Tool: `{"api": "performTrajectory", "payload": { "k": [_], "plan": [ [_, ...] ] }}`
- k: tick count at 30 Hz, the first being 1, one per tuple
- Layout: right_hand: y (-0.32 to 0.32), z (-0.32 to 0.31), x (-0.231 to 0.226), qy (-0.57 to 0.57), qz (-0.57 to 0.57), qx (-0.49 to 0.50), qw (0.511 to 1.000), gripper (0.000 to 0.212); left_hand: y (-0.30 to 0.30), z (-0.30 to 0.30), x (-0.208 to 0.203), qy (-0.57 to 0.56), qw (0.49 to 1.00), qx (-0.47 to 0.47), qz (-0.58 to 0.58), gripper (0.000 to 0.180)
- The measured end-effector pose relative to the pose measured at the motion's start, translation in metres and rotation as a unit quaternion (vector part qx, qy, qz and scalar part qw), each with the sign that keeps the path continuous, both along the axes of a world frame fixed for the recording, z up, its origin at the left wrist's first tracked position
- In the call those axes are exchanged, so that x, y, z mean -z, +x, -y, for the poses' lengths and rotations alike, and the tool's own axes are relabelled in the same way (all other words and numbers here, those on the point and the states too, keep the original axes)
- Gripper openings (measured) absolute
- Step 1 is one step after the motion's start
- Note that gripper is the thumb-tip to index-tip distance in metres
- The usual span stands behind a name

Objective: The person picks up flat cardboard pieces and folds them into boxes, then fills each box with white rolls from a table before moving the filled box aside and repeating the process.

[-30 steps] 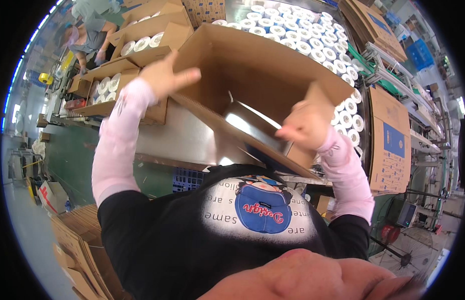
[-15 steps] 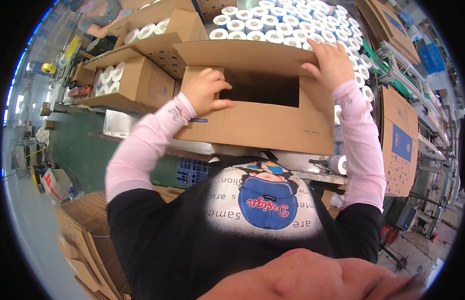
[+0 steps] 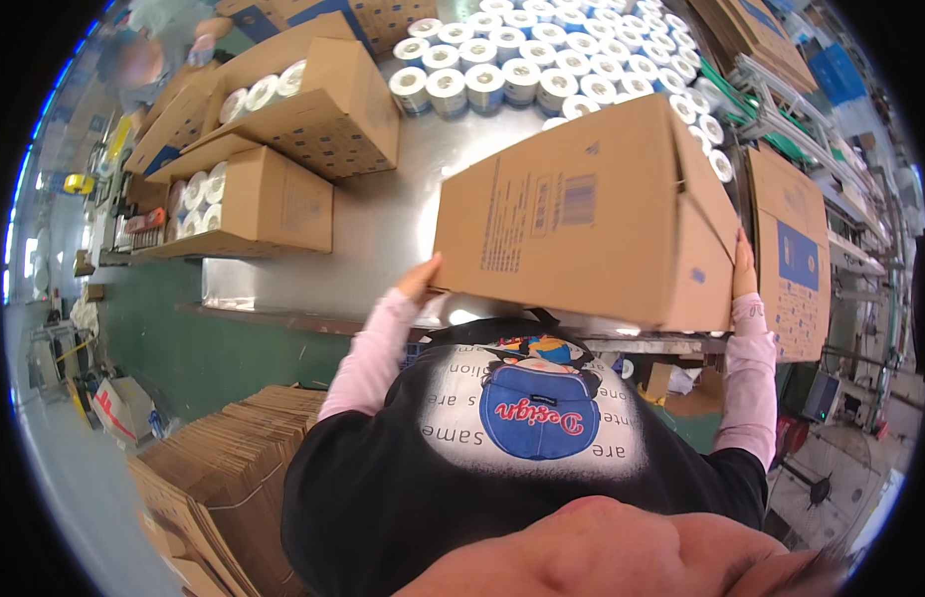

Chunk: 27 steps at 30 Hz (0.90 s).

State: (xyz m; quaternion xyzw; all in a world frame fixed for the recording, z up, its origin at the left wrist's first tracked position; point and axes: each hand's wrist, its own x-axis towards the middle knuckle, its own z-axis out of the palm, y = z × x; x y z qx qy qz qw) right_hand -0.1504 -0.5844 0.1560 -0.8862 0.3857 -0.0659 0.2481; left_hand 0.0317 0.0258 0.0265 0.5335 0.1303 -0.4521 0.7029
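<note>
A brown cardboard box point(image 3: 557, 214) lies turned before me on the metal table, a printed side with a barcode label facing up. My left hand point(image 3: 421, 279) grips its near left corner, thumb along the edge and the other fingers mostly hidden beneath. On the opposite end, my right hand point(image 3: 744, 269) presses against the box's right side, its palm partly out of sight. Between both hands the box sits slightly tilted. Behind it stand many white rolls point(image 3: 520, 78) with blue sides, in close rows.
Two open cartons with white rolls, a nearer one point(image 3: 283, 204) and a farther one point(image 3: 353, 109), stand at left on the metal table point(image 3: 383, 214). Flattened cardboard point(image 3: 234, 458) is stacked at lower left. A printed carton point(image 3: 796, 269) stands at right. Another person point(image 3: 144, 60) works at far left.
The box has been turned over from opening-up to a printed side up. My hands have moved from its open flaps down to its left corner and right side.
</note>
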Motion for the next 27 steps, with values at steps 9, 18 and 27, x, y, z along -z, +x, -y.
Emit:
{"api": "performTrajectory", "payload": {
  "k": [9, 18, 27],
  "plan": [
    [0.052, -0.210, 0.028, 0.669, 0.191, -0.008, 0.719, 0.065, 0.080, -0.017, -0.348, 0.022, 0.946, 0.215, 0.241, 0.052],
    [0.123, -0.220, -0.104, 0.073, -0.023, -0.170, 0.983, 0.075, 0.025, 0.136, -0.294, 0.249, 0.513, 0.347, 0.745, 0.056],
    [0.060, -0.134, 0.116, 0.413, 0.206, -0.117, 0.879, 0.055, 0.166, -0.164, -0.016, 0.288, 0.933, -0.090, 0.196, 0.045]
  ]
}}
